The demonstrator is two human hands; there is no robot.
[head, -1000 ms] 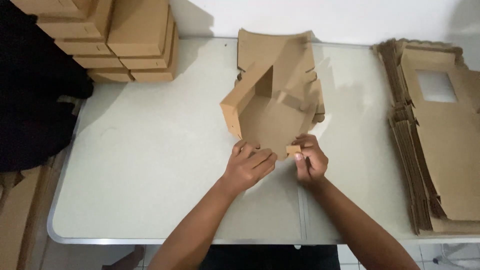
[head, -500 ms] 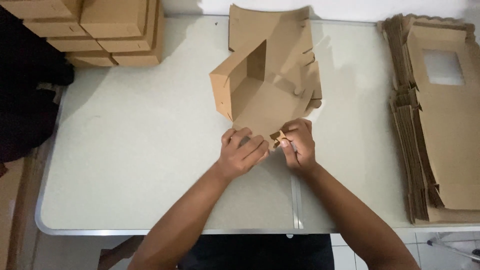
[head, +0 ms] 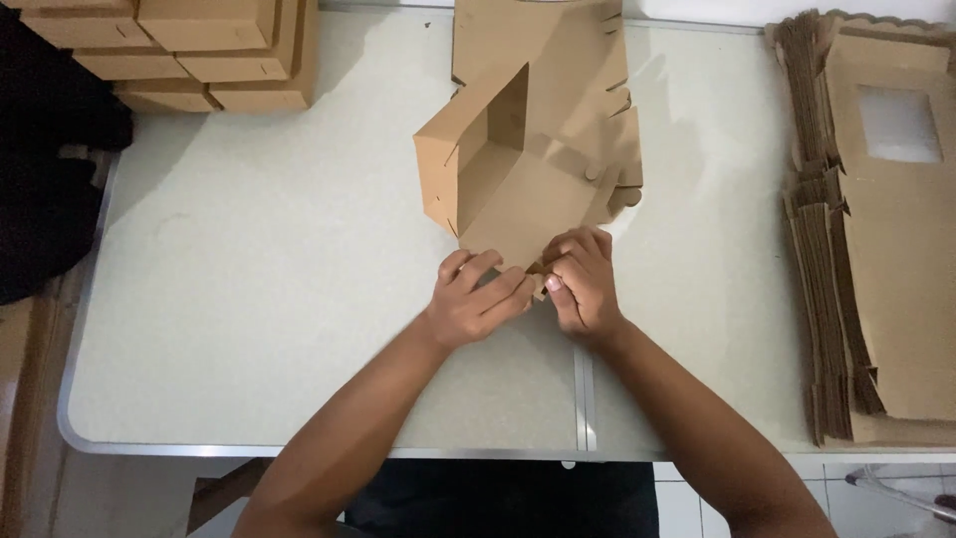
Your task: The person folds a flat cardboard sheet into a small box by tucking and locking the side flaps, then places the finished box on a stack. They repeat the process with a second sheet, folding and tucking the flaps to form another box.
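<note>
Holding: both your hands meet at the near edge of one half-folded brown cardboard box (head: 528,169), which sits on the table (head: 249,299) at 12 o'clock from your hands, just past centre.
Left hand: your left hand (head: 476,297) lies curled, fingers pressed on the box's near flap (head: 539,276).
Right hand: your right hand (head: 583,281) pinches that same flap between thumb and fingertips, touching your left hand.
Box, contents: one side wall stands upright at its 9 o'clock side; the well shows nothing but bare card, and the lid panel lies flat beyond, toward 12 o'clock.
Box, count: one in hand.
Flat blanks: one stack of unfolded cardboard blanks (head: 866,249) lies at 3 o'clock, well apart from your hands; the top sheet has one clear square window (head: 899,124). You cannot count the sheets, as their edges are too fine.
Finished boxes: a pile of closed brown boxes (head: 199,50) sits at 10 o'clock at the table's far corner, about six showing; they are shut, so their insides are hidden.
Table seam: one metal strip (head: 585,389) runs at 6 o'clock under your right forearm.
</note>
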